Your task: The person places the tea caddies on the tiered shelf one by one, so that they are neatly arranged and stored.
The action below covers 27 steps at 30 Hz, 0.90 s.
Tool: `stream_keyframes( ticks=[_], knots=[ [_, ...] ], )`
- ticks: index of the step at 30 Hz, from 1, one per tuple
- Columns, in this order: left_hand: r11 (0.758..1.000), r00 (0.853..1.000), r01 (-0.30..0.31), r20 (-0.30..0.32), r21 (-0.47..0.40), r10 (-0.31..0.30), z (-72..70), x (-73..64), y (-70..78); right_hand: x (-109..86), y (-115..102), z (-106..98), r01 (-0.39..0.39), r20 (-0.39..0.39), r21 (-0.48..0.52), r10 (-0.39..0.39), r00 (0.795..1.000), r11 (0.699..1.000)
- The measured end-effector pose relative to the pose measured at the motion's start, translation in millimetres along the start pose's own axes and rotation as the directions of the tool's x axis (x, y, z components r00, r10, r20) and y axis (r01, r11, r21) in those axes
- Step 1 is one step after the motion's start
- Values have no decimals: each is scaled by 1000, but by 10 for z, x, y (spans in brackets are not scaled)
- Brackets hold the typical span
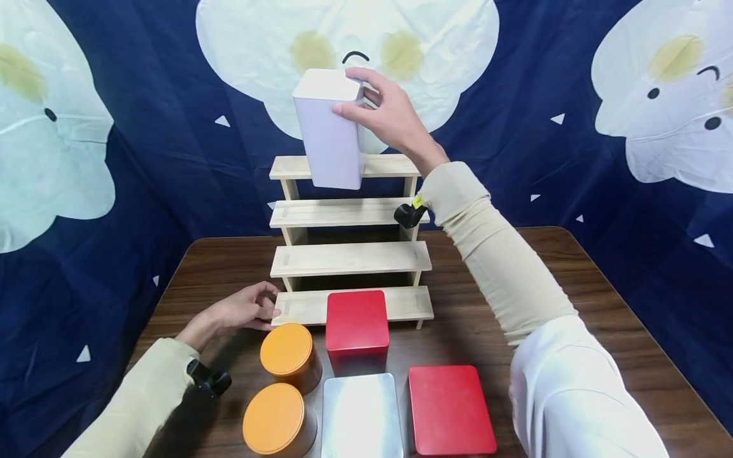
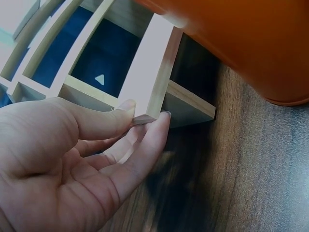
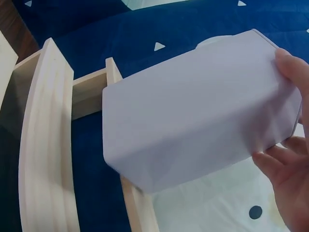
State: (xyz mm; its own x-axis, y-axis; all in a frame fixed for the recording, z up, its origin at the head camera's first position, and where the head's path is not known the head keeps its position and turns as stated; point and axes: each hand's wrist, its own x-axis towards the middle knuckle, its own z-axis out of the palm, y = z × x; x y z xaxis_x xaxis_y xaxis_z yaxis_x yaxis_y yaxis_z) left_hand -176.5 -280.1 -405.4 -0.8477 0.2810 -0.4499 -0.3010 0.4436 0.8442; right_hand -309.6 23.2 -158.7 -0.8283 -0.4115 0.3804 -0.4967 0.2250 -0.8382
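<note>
At the top of the wooden step shelf [image 1: 350, 259], my right hand [image 1: 395, 111] grips a tall pale lavender tin box [image 1: 329, 140] near its lid, thumb on the front and fingers at the side and top edge. The tin [image 3: 193, 111] leans a little, its lower end in front of the top board [image 1: 392, 165]; whether they touch I cannot tell. Low on the left, my left hand [image 1: 243, 310] pinches the left end of the lowest board [image 2: 149, 72] between thumb and fingers. An orange round tin [image 2: 260, 43] stands close to that hand.
In front of the shelf stand a tall red tin [image 1: 357, 321], two orange round tins [image 1: 286, 350], a silver tin [image 1: 362, 413] and a flat-topped red tin [image 1: 451, 407]. They share the brown wood table [image 1: 200, 267]. A dark blue cloth [image 1: 240, 159] with cloud faces hangs behind.
</note>
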Motion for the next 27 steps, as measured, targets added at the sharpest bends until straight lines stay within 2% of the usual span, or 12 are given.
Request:
stream_keyframes(
  ticks=[3, 7, 10, 17, 27],
  knots=[
    [1000, 1000, -8, 9, -12, 8, -5, 6, -13, 16, -27, 58, -14, -12, -40, 13, 1000, 999],
    [1000, 1000, -10, 11, -5, 10, -10, -1, -14, 152, 42, 131, -9, -59, -201, -3, 998, 980],
    [1000, 1000, -11, 14, -4, 11, -11, -22, -20, 275, 107, 191, -24, -104, -248, -2, 995, 968],
    [1000, 1000, -17, 11, -8, 17, -30, -53, -42, 382, 79, 336, -62, -158, -183, 33, 987, 981],
    [1000, 1000, -23, 11, -14, 23, -49, -63, -37, 481, 101, 445, -65, -223, -190, 21, 975, 980]
  ],
)
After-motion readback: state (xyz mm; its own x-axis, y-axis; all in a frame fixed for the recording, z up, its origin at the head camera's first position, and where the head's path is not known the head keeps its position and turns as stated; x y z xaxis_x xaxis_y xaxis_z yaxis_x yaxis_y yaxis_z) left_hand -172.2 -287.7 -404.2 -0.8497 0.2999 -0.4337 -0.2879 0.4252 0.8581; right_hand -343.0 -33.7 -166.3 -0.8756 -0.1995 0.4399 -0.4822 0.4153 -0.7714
